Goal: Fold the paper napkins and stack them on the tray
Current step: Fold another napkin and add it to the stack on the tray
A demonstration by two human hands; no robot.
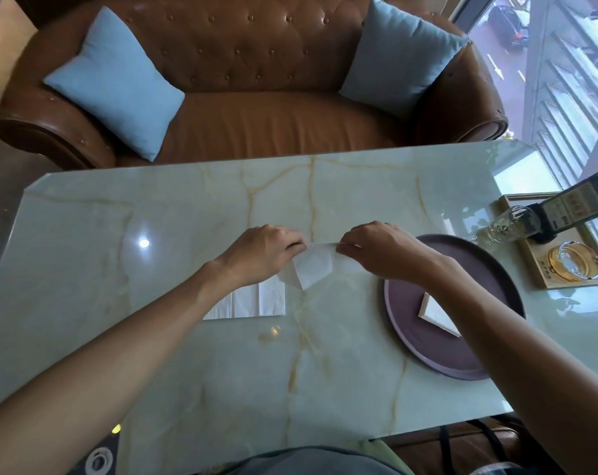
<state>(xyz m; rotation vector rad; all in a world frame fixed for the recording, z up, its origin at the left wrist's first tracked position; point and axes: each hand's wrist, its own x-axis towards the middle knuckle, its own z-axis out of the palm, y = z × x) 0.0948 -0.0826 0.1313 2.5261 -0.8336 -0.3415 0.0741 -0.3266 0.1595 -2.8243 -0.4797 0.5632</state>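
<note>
Both hands hold one white paper napkin just above the marble table, its top edge stretched flat between them and a folded point hanging down. My left hand pinches its left corner, my right hand its right corner. A small stack of flat white napkins lies on the table under my left wrist. To the right sits a round purple tray with a folded triangular napkin on it, partly hidden by my right forearm.
A wooden box at the table's right edge holds a dark bottle, a clear glass bottle and an amber glass ashtray. A brown leather sofa with two blue cushions stands beyond the table. A window lies to the right.
</note>
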